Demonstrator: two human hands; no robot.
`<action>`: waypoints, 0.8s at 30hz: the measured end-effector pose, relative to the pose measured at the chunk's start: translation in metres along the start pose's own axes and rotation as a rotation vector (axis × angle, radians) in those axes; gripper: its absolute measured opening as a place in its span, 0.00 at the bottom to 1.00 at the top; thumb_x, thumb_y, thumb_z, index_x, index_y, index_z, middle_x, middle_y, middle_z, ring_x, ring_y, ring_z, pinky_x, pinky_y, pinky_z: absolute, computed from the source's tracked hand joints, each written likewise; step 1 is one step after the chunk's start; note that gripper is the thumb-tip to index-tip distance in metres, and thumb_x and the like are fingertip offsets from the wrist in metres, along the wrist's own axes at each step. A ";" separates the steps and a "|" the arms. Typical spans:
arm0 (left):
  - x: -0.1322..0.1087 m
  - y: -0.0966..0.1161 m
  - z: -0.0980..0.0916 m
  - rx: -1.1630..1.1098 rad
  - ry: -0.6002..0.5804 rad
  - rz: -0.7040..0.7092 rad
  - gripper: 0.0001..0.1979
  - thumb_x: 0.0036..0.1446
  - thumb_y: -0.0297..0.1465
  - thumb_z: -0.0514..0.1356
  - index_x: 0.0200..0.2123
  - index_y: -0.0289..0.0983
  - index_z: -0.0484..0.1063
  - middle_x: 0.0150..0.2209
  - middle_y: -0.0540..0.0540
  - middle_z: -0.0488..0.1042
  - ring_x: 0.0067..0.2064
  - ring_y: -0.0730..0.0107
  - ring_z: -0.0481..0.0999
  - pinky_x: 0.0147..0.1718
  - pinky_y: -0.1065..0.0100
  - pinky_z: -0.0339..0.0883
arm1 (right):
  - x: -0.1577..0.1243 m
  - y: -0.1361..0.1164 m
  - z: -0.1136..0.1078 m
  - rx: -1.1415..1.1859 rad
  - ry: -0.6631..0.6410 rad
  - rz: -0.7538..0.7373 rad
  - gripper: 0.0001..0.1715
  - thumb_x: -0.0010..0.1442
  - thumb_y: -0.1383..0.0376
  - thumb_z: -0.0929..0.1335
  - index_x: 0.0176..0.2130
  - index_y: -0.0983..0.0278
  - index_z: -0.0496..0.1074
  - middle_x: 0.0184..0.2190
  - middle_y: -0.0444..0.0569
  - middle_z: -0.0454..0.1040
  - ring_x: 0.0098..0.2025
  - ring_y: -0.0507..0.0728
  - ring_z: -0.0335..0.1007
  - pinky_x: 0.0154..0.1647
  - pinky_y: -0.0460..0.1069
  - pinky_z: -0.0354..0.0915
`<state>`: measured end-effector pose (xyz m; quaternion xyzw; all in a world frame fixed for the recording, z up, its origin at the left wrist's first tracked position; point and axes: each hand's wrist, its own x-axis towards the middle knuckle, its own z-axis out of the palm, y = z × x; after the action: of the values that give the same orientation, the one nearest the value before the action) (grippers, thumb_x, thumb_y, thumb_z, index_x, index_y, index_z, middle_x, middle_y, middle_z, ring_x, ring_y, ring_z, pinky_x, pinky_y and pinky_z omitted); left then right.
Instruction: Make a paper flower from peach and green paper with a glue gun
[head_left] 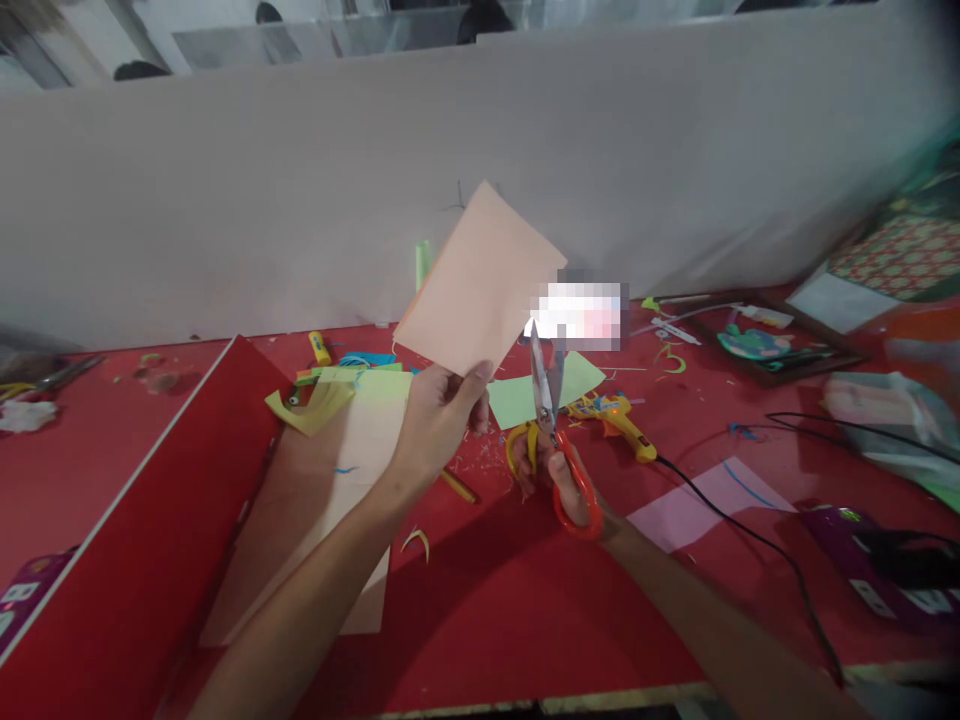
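A sheet of peach paper (484, 280) is pinched at its lower corner by my left hand (442, 415), thumb on top, and held up tilted above the table. My right hand (566, 485) grips a pair of scissors (546, 395) with one orange and one yellow handle loop. Their blades point upward and stand a little apart, close to the right edge of the peach paper; whether they touch it I cannot tell. Below the scissors lie a piece of light green paper (514, 400) and a yellow hot glue gun (626, 425).
A red panel (150, 520) stands at the left beside large peach sheets (300, 520). At the right are a pink sheet (712, 505), a black cord (742, 540), a purple box (862, 560) and a dark frame (825, 365). Paper scraps litter the red table (480, 620) before a grey partition (300, 200).
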<state>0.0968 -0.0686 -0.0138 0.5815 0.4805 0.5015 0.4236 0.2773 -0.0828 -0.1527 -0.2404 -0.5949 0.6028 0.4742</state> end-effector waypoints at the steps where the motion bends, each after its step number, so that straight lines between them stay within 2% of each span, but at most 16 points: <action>1: 0.000 0.001 -0.001 0.010 -0.006 -0.003 0.26 0.66 0.43 0.60 0.17 0.37 0.66 0.14 0.52 0.66 0.17 0.78 0.66 0.20 0.72 0.59 | 0.001 -0.001 0.000 0.009 -0.003 -0.008 0.31 0.68 0.36 0.60 0.38 0.59 0.67 0.27 0.43 0.63 0.24 0.54 0.61 0.25 0.51 0.61; 7: 0.001 -0.004 -0.001 0.039 -0.027 -0.008 0.26 0.67 0.42 0.59 0.17 0.37 0.66 0.13 0.52 0.65 0.17 0.79 0.65 0.20 0.73 0.58 | 0.002 -0.004 -0.002 0.003 -0.001 -0.024 0.31 0.69 0.37 0.60 0.35 0.60 0.66 0.27 0.43 0.62 0.24 0.53 0.60 0.25 0.50 0.60; 14: 0.002 -0.004 0.003 0.002 -0.066 -0.009 0.24 0.66 0.43 0.61 0.20 0.38 0.65 0.14 0.52 0.66 0.17 0.78 0.65 0.19 0.73 0.60 | 0.003 -0.005 -0.003 -0.049 0.021 0.016 0.33 0.67 0.34 0.59 0.34 0.59 0.65 0.26 0.43 0.62 0.24 0.54 0.60 0.24 0.51 0.61; 20: 0.002 -0.005 0.003 -0.036 -0.058 -0.003 0.25 0.64 0.47 0.62 0.21 0.38 0.66 0.16 0.51 0.68 0.17 0.77 0.68 0.20 0.73 0.62 | 0.000 -0.010 -0.002 -0.116 0.014 0.008 0.29 0.69 0.38 0.60 0.33 0.58 0.66 0.25 0.44 0.64 0.24 0.55 0.61 0.26 0.52 0.62; 24: 0.000 -0.006 0.005 -0.010 -0.073 -0.003 0.25 0.67 0.46 0.60 0.21 0.38 0.66 0.15 0.52 0.67 0.18 0.78 0.67 0.20 0.73 0.62 | -0.003 -0.010 -0.002 -0.144 0.020 0.039 0.29 0.68 0.38 0.61 0.34 0.58 0.66 0.23 0.43 0.63 0.24 0.55 0.61 0.25 0.52 0.61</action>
<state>0.1007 -0.0672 -0.0204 0.5967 0.4628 0.4817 0.4447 0.2828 -0.0863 -0.1446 -0.2914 -0.6272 0.5651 0.4499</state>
